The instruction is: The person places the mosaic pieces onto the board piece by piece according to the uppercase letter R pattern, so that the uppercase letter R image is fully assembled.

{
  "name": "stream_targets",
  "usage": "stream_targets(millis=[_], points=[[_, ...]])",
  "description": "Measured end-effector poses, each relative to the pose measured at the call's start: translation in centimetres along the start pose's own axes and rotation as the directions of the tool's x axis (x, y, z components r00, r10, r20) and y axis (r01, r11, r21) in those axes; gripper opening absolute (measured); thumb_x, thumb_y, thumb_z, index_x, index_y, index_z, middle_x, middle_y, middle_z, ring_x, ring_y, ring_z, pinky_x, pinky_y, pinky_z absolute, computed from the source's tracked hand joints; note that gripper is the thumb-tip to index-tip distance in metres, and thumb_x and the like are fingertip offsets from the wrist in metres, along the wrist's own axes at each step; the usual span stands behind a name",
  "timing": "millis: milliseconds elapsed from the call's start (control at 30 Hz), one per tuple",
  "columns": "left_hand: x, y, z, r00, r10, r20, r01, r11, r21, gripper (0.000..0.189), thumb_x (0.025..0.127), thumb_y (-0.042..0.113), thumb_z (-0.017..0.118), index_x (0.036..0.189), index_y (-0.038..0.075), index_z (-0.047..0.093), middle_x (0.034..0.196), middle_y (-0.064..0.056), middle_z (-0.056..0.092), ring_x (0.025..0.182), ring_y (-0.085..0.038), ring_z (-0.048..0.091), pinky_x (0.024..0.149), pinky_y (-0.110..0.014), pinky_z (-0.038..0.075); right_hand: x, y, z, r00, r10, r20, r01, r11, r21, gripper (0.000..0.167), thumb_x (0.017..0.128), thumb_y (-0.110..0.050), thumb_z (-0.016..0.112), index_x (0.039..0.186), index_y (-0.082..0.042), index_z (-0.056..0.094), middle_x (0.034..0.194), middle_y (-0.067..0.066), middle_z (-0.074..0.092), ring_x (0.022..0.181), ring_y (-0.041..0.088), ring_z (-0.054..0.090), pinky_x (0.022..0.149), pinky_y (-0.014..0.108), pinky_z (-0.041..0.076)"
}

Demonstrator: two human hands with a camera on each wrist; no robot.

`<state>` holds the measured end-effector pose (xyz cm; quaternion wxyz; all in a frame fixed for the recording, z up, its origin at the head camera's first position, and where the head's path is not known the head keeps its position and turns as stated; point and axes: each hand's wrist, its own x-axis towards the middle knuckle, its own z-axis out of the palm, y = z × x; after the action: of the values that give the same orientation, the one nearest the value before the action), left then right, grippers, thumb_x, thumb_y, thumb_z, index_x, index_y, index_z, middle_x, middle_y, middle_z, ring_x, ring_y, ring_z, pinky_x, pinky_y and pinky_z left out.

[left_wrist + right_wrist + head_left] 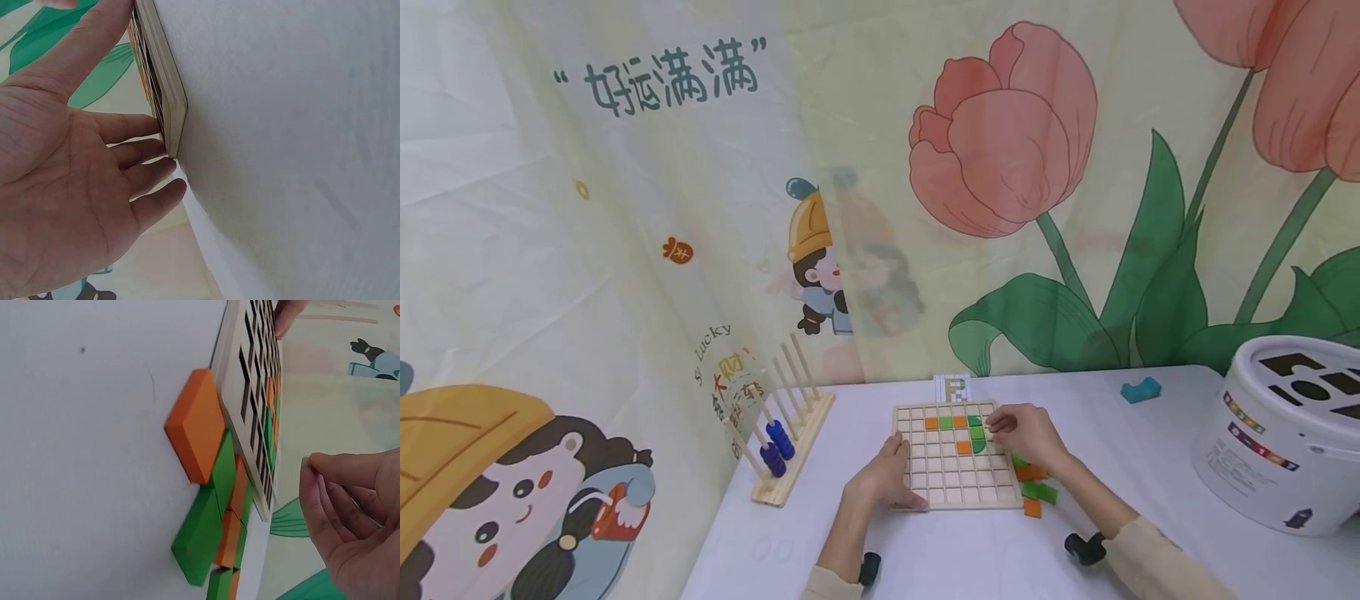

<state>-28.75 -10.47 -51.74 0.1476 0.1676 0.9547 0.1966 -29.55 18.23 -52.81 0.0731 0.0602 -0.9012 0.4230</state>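
Note:
A wooden grid board (955, 479) lies on the white table, with several orange tiles (932, 423) and green tiles (946, 422) set in its upper cells. My left hand (883, 477) rests at its near left corner, fingertips along the left side and thumb by the front edge; the left wrist view shows relaxed, spread fingers (147, 165) at the board's side. My right hand (1026, 433) hovers over the board's right edge, beside the green rounded tiles (979, 446). In the right wrist view its thumb and forefinger tips meet with nothing visible between them.
Loose orange and green blocks (197, 534) lie along the board's right side. A printed pattern card (955, 388) is behind the board. On the left stands a peg rack (801, 454) with blue beads. A white bucket (1247, 467) and a teal piece (1141, 390) are at right.

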Motion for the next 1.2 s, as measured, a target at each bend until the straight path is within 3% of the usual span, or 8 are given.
stream_targets(millis=[600,967,1200], points=[[0.2,-0.3,0.2,1.000,-0.004,0.004,0.004,1.000,-0.008,0.117,0.069,0.037,0.099,0.158,-0.005,0.036,0.170,-0.022,0.024,0.159,-0.035,0.021,0.125,-0.048,0.030,-1.9,2.3,-2.6,0.999,0.024,-0.030,-0.026,0.998,-0.058,0.017,0.088,0.001,0.079,0.104,-0.004,0.078,0.089,-0.001,0.075,0.084,0.017,0.070,0.077,0.034,0.062],[0.1,-0.4,0.2,1.000,-0.001,0.001,0.001,1.000,-0.018,0.117,0.069,0.036,0.099,0.158,-0.006,0.036,0.170,-0.023,0.023,0.159,-0.036,0.020,0.125,-0.050,0.030,-2.8,3.5,-3.3,0.990,0.113,0.086,-0.098,0.983,-0.156,0.024,0.083,0.006,0.080,0.104,-0.005,0.078,0.091,0.000,0.073,0.082,0.018,0.062,0.075,0.035,0.060],[0.1,-0.2,0.3,1.000,0.004,0.004,-0.004,1.000,-0.015,0.115,0.071,0.036,0.098,0.159,-0.004,0.036,0.171,-0.022,0.022,0.159,-0.035,0.019,0.125,-0.049,0.030,-2.7,3.9,-3.2,0.990,0.112,0.080,-0.098,0.982,-0.160,0.032,0.078,0.007,0.085,0.107,-0.002,0.076,0.086,0.000,0.069,0.079,0.017,0.060,0.071,0.031,0.059]])
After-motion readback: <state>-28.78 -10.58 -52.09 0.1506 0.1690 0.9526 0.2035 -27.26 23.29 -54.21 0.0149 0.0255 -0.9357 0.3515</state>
